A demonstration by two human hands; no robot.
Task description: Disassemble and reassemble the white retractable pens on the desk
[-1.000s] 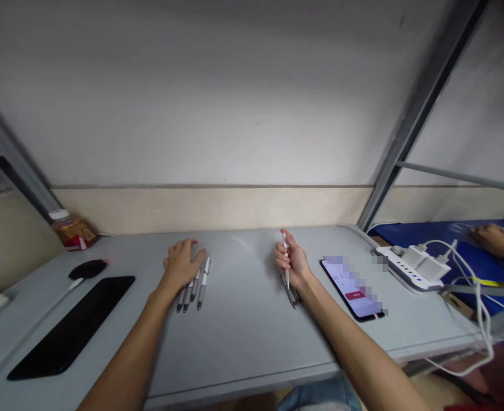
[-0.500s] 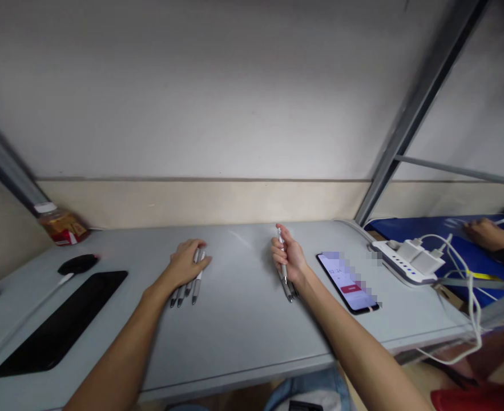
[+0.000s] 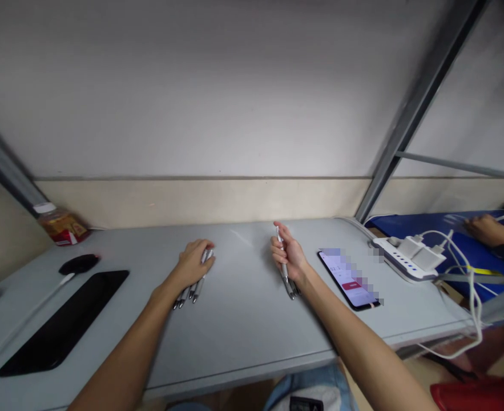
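My left hand [image 3: 194,264] is curled over several grey-and-white pens [image 3: 198,290] that lie on the grey desk. Its thumb and fingers close round the bunch, and the dark tips point toward me. Farther right, my right hand [image 3: 292,254] is closed round a few similar pens [image 3: 285,274]. One of these stands up past the fingers at the top, and the tips show below the fist. The palm hides part of both bunches.
A phone [image 3: 348,279] lies right of my right hand, with a power strip [image 3: 401,260] and white cables beyond. At left are a black pad [image 3: 63,322], a mouse [image 3: 79,264] and a bottle [image 3: 61,224]. Another person's hand [image 3: 491,231] works over a blue surface.
My left hand has moved slightly right, drawing its pens closer together and more slanted. My right hand stays nearly in place with its pens.
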